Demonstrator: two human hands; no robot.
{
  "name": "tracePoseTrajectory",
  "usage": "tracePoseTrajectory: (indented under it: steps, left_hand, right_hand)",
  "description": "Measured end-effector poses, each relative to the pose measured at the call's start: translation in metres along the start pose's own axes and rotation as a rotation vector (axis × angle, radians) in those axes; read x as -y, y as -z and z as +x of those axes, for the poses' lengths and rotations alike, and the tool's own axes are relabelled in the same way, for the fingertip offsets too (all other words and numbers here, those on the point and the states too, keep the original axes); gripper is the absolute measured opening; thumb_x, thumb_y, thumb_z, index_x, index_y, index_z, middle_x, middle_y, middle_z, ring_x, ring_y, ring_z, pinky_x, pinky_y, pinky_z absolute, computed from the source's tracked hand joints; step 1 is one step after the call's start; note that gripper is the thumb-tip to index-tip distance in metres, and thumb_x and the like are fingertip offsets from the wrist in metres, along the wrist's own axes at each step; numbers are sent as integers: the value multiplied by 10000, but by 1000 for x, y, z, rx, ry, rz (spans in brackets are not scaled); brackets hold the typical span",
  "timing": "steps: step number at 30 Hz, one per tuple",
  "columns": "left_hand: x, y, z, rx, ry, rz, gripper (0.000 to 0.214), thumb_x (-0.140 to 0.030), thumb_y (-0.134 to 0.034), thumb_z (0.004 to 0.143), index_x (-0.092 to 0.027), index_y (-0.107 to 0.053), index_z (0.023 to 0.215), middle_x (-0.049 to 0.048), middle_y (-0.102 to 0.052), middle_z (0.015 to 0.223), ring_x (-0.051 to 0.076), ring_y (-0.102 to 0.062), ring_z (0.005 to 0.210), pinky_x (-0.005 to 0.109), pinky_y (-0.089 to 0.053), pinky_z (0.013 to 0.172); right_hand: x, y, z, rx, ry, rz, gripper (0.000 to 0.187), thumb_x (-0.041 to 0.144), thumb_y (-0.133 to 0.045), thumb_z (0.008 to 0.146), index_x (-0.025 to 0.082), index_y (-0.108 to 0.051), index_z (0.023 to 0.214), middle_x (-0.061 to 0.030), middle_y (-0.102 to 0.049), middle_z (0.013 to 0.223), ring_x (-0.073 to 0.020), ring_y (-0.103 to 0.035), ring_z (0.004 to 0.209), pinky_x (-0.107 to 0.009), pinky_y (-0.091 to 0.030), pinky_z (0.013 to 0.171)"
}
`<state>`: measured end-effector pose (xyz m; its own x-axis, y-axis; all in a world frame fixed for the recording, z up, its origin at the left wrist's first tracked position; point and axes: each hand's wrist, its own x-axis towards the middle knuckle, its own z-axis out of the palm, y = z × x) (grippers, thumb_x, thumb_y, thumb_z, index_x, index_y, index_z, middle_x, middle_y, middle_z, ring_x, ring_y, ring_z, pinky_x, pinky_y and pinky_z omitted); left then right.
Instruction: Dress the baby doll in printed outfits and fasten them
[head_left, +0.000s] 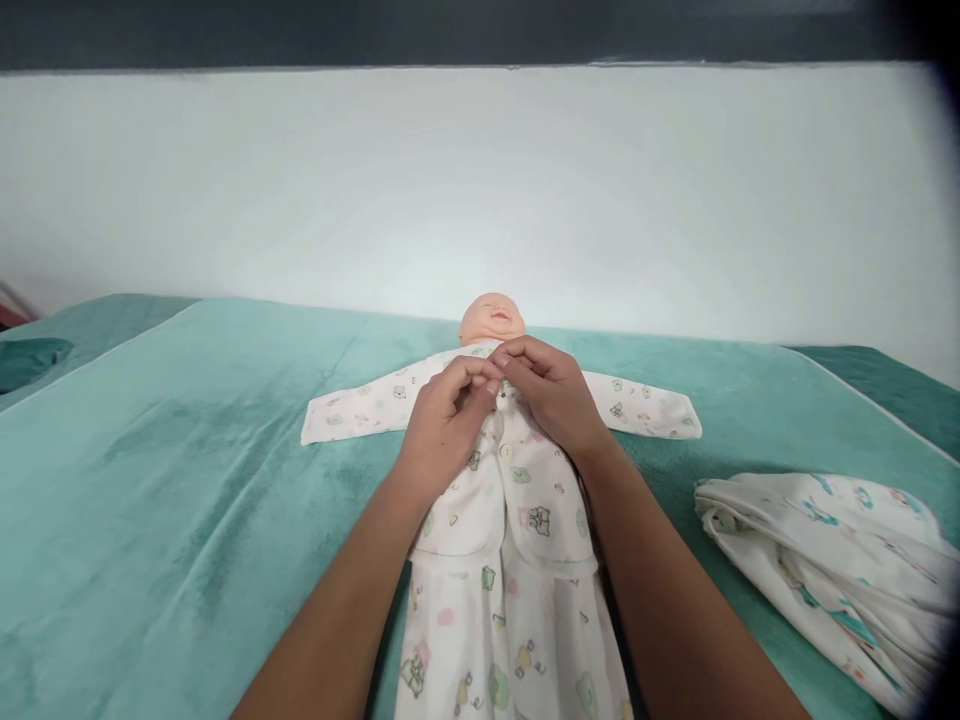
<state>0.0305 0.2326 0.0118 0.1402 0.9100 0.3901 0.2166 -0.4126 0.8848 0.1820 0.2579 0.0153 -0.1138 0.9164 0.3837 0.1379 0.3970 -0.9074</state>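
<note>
A baby doll (492, 318) lies on its back on a teal blanket (187, 480), head away from me. It wears a white printed baby garment (517, 520) with both sleeves spread out sideways. My left hand (447, 420) and my right hand (551, 392) meet at the garment's collar just under the doll's chin. Both hands have their fingers pinched together on the garment's front edges near the top button. The fingertips hide the fastening itself.
A second crumpled white printed cloth (832, 560) lies on the blanket at the right. A white wall (480, 190) runs behind the bed. A darker green fold (30, 360) shows at the far left.
</note>
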Motion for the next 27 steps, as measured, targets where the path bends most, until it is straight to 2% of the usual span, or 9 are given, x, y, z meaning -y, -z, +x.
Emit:
tracePoseTrajectory:
  steps: [8,15,21,24,27]
  left_hand:
    - [-4,-2,1,-21,95,-23,133,-346,-512,960,-235,-584,947,-35,-570,703,111,-451,611,239,-337,566]
    - [-5,0,3,17,113,-23,104,-321,-565,919,-244,-593,983,-45,-541,681,105,-446,596,230,-356,566]
    - [-4,-5,3,12,51,127,28,-251,-591,881,-236,-605,901,-53,-484,644,100,-424,568,239,-350,560]
    - [-4,-5,3,-17,18,146,86,-306,-588,901,-228,-622,895,-41,-488,653,111,-441,602,250,-364,586]
    - [-6,-1,2,-3,17,128,174,-361,-557,930,-217,-628,861,-24,-526,690,122,-464,642,263,-377,615]
  right_hand:
    - [-1,0,0,13,8,4,162,313,-573,898,214,-670,814,7,-623,796,-149,-537,749,-272,-413,705]
    - [-1,-1,0,-6,4,-6,160,308,-577,896,217,-677,812,11,-627,793,-142,-535,725,-267,-412,679]
    - [0,-2,0,-38,2,19,159,285,-590,887,213,-664,766,21,-609,739,-135,-544,706,-259,-418,666]
    - [-2,-3,0,-83,19,48,136,278,-596,879,212,-671,786,19,-611,739,-136,-539,701,-272,-426,695]
    - [-1,-1,-2,-99,29,16,132,280,-585,891,219,-668,809,39,-537,656,-123,-468,622,-275,-397,654]
